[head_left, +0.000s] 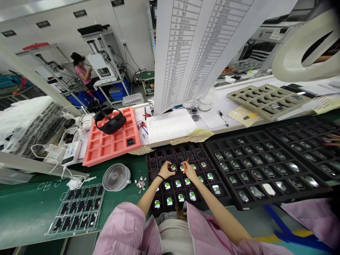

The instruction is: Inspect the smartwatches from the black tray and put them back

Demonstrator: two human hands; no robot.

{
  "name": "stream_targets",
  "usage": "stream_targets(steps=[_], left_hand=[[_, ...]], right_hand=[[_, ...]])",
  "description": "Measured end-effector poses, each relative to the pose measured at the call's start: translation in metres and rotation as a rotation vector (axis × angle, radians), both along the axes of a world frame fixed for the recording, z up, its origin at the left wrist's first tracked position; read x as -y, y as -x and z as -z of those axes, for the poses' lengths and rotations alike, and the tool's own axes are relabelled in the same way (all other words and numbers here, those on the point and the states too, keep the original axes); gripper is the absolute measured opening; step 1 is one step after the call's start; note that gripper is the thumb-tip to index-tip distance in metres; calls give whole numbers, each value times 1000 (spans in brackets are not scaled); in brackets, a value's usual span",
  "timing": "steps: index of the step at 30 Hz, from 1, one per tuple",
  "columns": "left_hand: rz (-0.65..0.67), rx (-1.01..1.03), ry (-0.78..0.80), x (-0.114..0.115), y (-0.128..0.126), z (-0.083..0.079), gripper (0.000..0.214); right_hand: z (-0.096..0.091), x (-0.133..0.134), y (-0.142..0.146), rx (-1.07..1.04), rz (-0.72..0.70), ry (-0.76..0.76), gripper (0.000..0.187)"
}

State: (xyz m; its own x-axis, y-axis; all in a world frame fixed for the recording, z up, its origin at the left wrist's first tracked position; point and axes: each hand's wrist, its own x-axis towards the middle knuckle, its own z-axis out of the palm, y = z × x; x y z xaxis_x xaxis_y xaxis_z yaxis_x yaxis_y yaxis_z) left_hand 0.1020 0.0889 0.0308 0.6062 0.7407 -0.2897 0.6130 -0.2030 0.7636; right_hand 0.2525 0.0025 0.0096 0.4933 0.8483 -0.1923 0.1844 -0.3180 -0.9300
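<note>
My left hand (166, 170), with a black band on its wrist, grips a small square smartwatch body (173, 167) bearing a green-and-white label. My right hand (189, 171) pinches a thin orange stick (187, 161), its tip close to a neighbouring watch body (182, 168). Both hands are over a black compartment tray (149, 166), where similar labelled watch bodies sit in rows. My hands hide some of its cells. A second black tray (265, 202) lies to the right.
A co-worker's hand (332, 140) reaches over a third black tray at right. A salmon foam tray (87, 159) holds a black strap device. A small white fan (116, 177) and a perforated tray (77, 209) stand on the green mat. Papers and a beige tray lie behind.
</note>
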Motion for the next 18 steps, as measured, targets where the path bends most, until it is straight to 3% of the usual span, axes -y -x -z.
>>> stream_targets(steps=[4, 7, 9, 13, 18], left_hand=[[-105, 238, 154, 7, 7, -24, 41], [-182, 558, 362, 17, 13, -57, 50], [-167, 674, 415, 24, 16, -82, 55], [-131, 693, 337, 38, 19, -127, 53], [-106, 601, 278, 53, 25, -170, 39]], right_hand=[[-26, 7, 2, -162, -2, -77, 35], [-54, 16, 4, -315, -67, -146, 41], [-76, 22, 4, -467, -148, -220, 44], [-117, 30, 3, -529, -242, -276, 43], [-151, 38, 8, -411, -210, -250, 30]])
